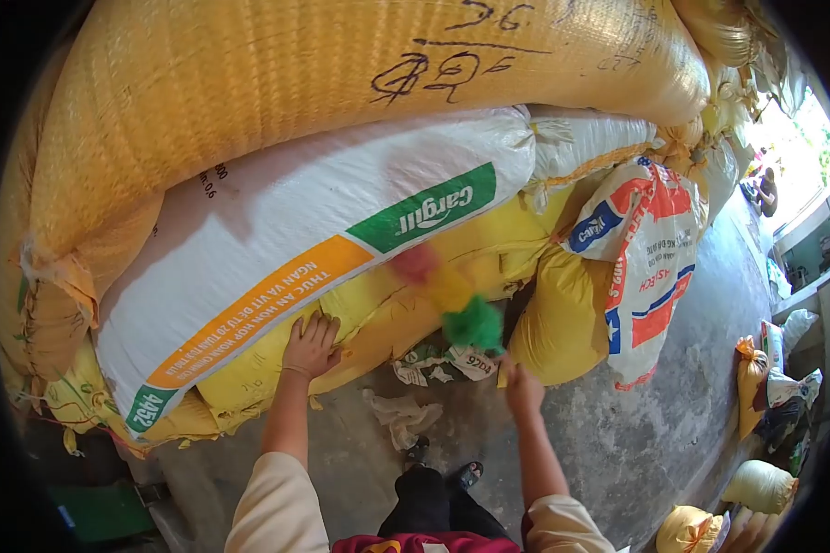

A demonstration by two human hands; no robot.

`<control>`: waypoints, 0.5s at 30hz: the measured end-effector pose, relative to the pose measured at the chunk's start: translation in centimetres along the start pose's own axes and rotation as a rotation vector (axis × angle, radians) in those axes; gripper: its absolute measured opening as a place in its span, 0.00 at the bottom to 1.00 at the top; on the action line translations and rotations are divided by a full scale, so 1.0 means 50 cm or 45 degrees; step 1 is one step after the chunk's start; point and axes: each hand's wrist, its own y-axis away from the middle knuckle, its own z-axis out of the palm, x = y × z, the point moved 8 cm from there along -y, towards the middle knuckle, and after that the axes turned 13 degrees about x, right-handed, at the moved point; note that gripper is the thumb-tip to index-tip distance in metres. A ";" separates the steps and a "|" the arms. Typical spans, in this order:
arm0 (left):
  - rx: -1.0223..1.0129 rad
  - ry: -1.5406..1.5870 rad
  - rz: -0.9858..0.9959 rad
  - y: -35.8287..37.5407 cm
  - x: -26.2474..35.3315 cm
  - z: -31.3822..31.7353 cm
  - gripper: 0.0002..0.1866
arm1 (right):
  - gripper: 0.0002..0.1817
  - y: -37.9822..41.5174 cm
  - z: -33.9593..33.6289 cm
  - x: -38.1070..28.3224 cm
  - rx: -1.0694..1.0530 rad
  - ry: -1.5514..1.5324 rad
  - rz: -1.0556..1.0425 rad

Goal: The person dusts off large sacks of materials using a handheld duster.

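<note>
My right hand [524, 389] is wrapped round the handle of a fluffy duster [473, 323]. Its head runs green, yellow and red, and the far end is smeared by motion against the stacked sacks. My left hand [313, 345] lies flat with fingers stretched on a yellow sack [240, 380], just under the lower edge of a white Cargill sack [314, 203]. Above that, a large orange woven sack [249, 83] with handwritten black marks bulges across the top of the stack.
A full yellow sack [563, 318] and a white, red and blue printed sack [650, 276] stand right of the duster. Crumpled plastic [401, 417] lies on the concrete floor [599, 442] near my feet. More sacks [761, 487] sit at the far right, and a person [766, 192] is near the bright doorway.
</note>
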 end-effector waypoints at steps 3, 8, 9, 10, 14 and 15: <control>0.005 -0.012 0.003 0.001 -0.005 0.004 0.29 | 0.18 -0.061 -0.023 0.090 0.163 -0.161 0.306; 0.020 -0.015 0.008 0.001 -0.003 0.003 0.28 | 0.22 -0.014 0.037 0.054 0.014 -0.456 0.536; 0.009 -0.014 0.002 0.004 -0.004 0.001 0.28 | 0.22 0.022 0.060 0.011 0.033 -0.614 0.443; -0.003 -0.019 0.009 0.005 -0.003 0.000 0.28 | 0.21 0.064 0.080 -0.030 -0.078 -0.578 0.464; -0.022 -0.025 0.017 0.001 -0.003 0.003 0.27 | 0.20 0.163 0.097 -0.145 -0.216 -0.708 0.432; -0.027 -0.033 0.009 0.002 -0.003 0.004 0.27 | 0.20 0.165 0.093 -0.142 -0.258 -0.695 0.457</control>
